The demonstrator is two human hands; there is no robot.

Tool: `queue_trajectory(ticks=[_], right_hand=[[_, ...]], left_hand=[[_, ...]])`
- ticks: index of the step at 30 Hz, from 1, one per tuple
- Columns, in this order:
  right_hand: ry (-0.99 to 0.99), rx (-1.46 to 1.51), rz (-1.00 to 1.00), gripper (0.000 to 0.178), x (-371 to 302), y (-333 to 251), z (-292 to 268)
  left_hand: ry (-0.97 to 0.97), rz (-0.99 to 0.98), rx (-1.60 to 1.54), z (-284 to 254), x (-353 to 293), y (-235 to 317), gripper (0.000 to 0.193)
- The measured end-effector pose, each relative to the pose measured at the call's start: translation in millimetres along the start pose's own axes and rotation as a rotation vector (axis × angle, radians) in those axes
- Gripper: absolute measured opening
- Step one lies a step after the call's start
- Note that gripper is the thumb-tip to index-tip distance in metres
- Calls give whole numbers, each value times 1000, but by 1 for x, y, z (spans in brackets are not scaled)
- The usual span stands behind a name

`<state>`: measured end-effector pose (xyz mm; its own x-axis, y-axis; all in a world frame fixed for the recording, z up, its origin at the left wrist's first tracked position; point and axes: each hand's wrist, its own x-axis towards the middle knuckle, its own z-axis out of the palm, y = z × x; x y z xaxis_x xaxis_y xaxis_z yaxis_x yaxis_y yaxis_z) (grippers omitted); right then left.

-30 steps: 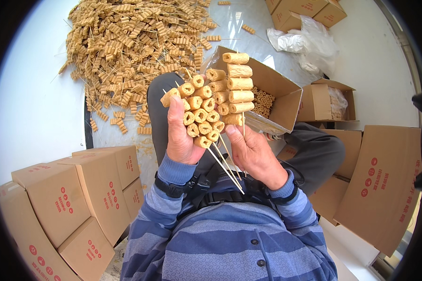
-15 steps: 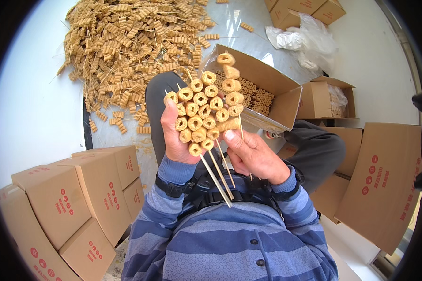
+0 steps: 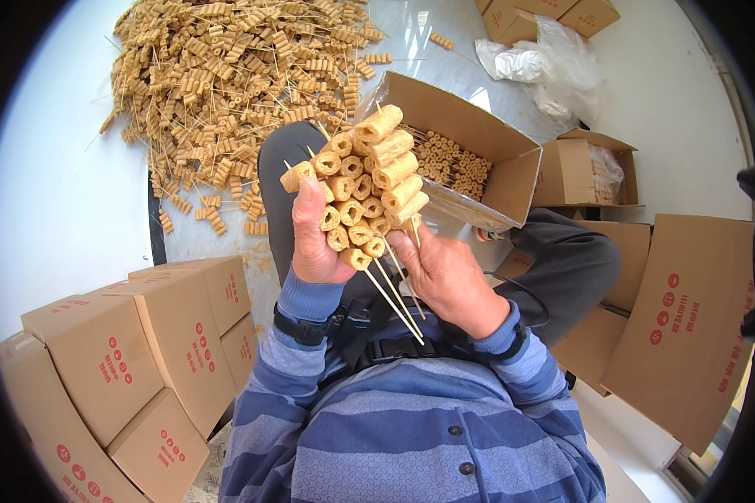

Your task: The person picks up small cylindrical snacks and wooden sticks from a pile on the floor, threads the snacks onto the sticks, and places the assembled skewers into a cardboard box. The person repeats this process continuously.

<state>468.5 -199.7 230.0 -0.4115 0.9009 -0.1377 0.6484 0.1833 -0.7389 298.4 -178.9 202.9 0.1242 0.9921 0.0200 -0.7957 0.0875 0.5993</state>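
My left hand (image 3: pixel 317 243) is closed round a bundle of skewers (image 3: pixel 350 189) threaded with tan, hollow tube-shaped rolls. Most of the rolls face me end-on, and bare sticks poke out below and at the upper left. Along the bundle's right side lies one more skewer of rolls (image 3: pixel 393 161), its tubes turned sideways. My right hand (image 3: pixel 451 277) grips that skewer near its lower end and presses close against the bundle. The fingertips of my right hand are partly hidden.
A large heap of similar skewers (image 3: pixel 235 92) covers the floor at the upper left. Beyond my right hand stands an open carton (image 3: pixel 499 155) with packed skewers inside. Closed cartons (image 3: pixel 176 335) are stacked at left; more boxes (image 3: pixel 679 327) and a plastic bag (image 3: pixel 554 67) are at right.
My right hand has brought its skewer leftward against the bundle, and the rolls on it have turned sideways. The bundle has tilted a little in my left hand.
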Motion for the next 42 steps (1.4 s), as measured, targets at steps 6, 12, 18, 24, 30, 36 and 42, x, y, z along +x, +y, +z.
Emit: queue_trajectory(ticks=[6,12,18,24,30,36,42], right_hand=[[-139,557,178,27,0,1,-15],[77,-45,62,20,1,2,-6],[330,-360,-269,42,-7,3,0],[237,-16,-159,34,-3,-1,5],[147,553,170,26,-3,7,-20],[93,654,278,31,-7,7,-15],[246,225,221,20,-7,11,-12]], left_hand=[[-42,25,-159,-6,4,0,80],[113,59,-76,-7,-2,-9,77],[15,-79,-299,-25,-5,-13,69],[6,-55,-243,-14,-5,-12,75],[100,43,-72,-3,2,-8,79],[59,5,-262,-1,0,-12,78],[49,-2,-255,-2,0,-8,90]])
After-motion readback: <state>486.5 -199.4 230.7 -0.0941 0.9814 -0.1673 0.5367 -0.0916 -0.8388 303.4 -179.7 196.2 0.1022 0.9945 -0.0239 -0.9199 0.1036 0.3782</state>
